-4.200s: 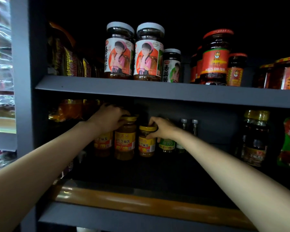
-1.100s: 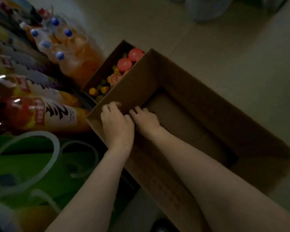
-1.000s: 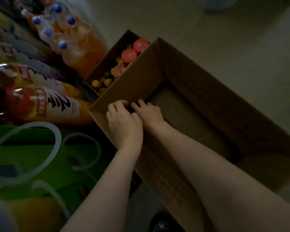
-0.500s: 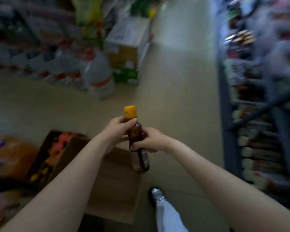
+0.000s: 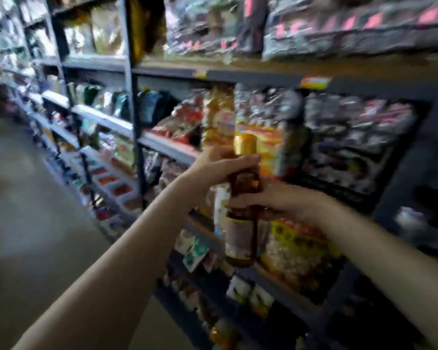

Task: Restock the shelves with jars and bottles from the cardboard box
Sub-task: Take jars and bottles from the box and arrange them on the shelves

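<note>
Both hands are holding one brown glass bottle (image 5: 240,223) upright in mid-air in front of the shelves (image 5: 167,147): the left hand (image 5: 220,170) is wrapping its fingers round the neck just under the yellow cap (image 5: 245,144), and the right hand (image 5: 276,200) is curling round the shoulder of the bottle just below, above the pale label, so each grip is closing on the glass. The bottle's base is hanging free, touching nothing.

To the left the bare floor of the aisle (image 5: 23,198) is lying open, running away along the shelving; that side is giving the arms free room. To the right and ahead, dark grey shelf edges are stepping outward one below another, with an upright post (image 5: 137,137) standing left of the hands.

Behind the bottle, packed snack bags (image 5: 187,122) in red, gold and silver are crowding the shelf level with the hands, filling it up to the front edge. Lower down, a yellow-patterned bag (image 5: 296,246) is sitting just right of the bottle's label, and small packets (image 5: 195,251) are hanging off the shelf edge beside it.

Motion blur is smearing nearly everything; the label print is unreadable, and both forearms are running out of the picture at the bottom
</note>
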Available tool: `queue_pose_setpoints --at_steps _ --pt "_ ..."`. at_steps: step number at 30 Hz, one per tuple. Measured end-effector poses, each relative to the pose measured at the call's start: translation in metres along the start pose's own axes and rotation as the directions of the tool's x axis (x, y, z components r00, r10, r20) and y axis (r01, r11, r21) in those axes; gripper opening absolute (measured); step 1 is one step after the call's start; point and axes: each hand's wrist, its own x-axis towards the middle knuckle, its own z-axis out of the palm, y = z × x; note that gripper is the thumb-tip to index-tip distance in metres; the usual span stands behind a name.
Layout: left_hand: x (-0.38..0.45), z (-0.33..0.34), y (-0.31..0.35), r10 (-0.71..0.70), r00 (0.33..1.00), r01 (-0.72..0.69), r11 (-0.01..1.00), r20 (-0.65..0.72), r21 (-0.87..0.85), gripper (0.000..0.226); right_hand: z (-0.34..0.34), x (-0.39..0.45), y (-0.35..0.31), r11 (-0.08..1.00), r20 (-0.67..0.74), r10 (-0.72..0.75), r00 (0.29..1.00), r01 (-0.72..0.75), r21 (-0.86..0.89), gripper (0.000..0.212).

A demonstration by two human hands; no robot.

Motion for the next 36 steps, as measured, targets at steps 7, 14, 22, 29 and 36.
queue_pose_setpoints --at_steps 7,14,22,29,36 --pt "0.004 0.19 0.115 0.212 0.817 0.015 0.922 0.536 -0.387 0.028 -0.121 -0.202 -0.01 0.991 -0.31 -0.088 0.947 0.113 0.065 0.035" --pt "-0.012 0.277 0.184 0.331 0.705 -0.167 0.937 0.627 -0.306 0.019 -0.148 -0.307 -0.011 0.997 -0.545 0.035 0.838 0.009 0.078 0.043" --pt "-0.032 0.329 0.221 0.433 0.857 -0.407 0.901 0.279 -0.148 0.029 -0.145 -0.355 -0.016 0.998 -0.788 -0.027 0.616 -0.032 -0.059 0.024" --pt "-0.041 0.333 0.229 0.3 0.676 -0.127 0.947 0.674 -0.294 0.039 -0.147 -0.393 -0.021 0.981 -0.682 0.074 0.728 0.071 0.183 0.062" --pt "-0.053 0.342 0.239 0.398 0.806 -0.334 0.917 0.437 -0.219 0.027 -0.15 -0.399 -0.028 0.956 -0.698 0.066 0.713 0.154 0.248 0.032"
